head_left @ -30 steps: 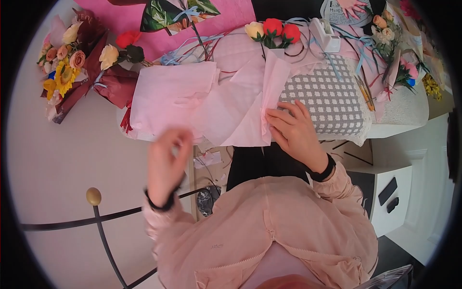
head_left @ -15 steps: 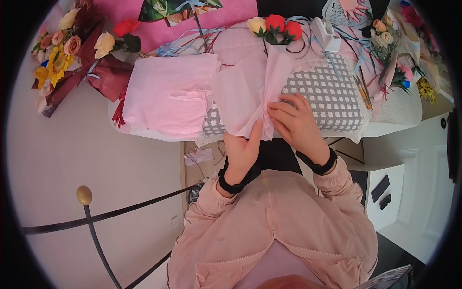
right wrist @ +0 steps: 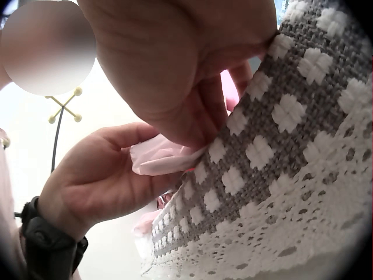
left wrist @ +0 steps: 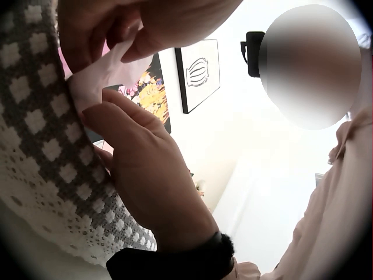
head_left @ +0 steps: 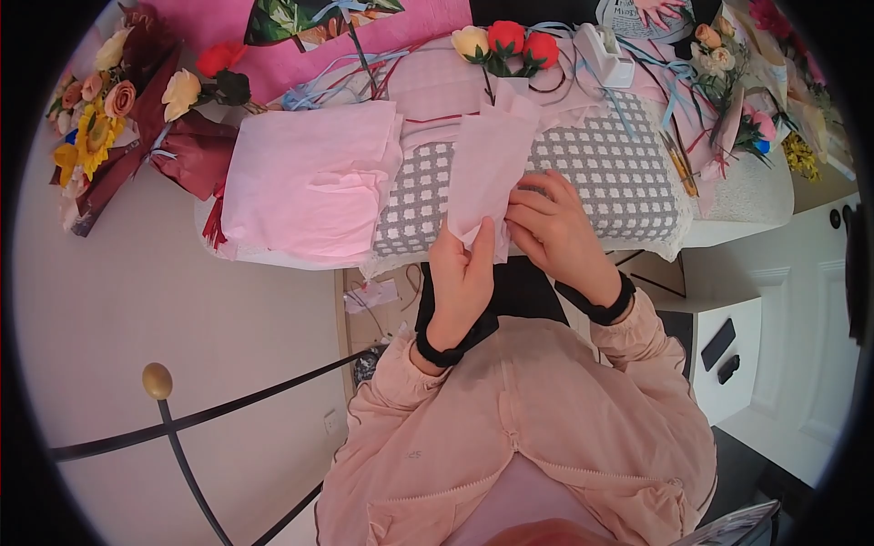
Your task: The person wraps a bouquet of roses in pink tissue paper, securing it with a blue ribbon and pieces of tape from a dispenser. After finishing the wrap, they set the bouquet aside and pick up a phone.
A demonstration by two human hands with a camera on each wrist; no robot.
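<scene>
A strip of pale pink wrapping paper (head_left: 490,159), folded narrow, stands over the grey-and-white checked cloth (head_left: 419,196). My left hand (head_left: 462,282) pinches its lower left edge, thumb on top. From the other side my right hand (head_left: 564,232) pinches the lower right edge with curled fingers. In the left wrist view the paper (left wrist: 93,81) is gathered between both hands; the right wrist view shows its loose pink end (right wrist: 160,156) in the left palm. One cream and two red artificial roses (head_left: 505,38) lie just beyond the paper's top, a dark stem running down to it.
A stack of pink paper (head_left: 305,173) lies left on the table. Flower bouquets stand at far left (head_left: 96,136) and right (head_left: 728,59). Behind are blue and red ribbons (head_left: 309,91) and a white box (head_left: 605,56); a craft knife (head_left: 681,168) lies at right.
The left hand came from the paper stack to the sheet's lower edge. The sheet's wide left part has been folded over to the right, leaving a narrow strip and uncovering the checked cloth.
</scene>
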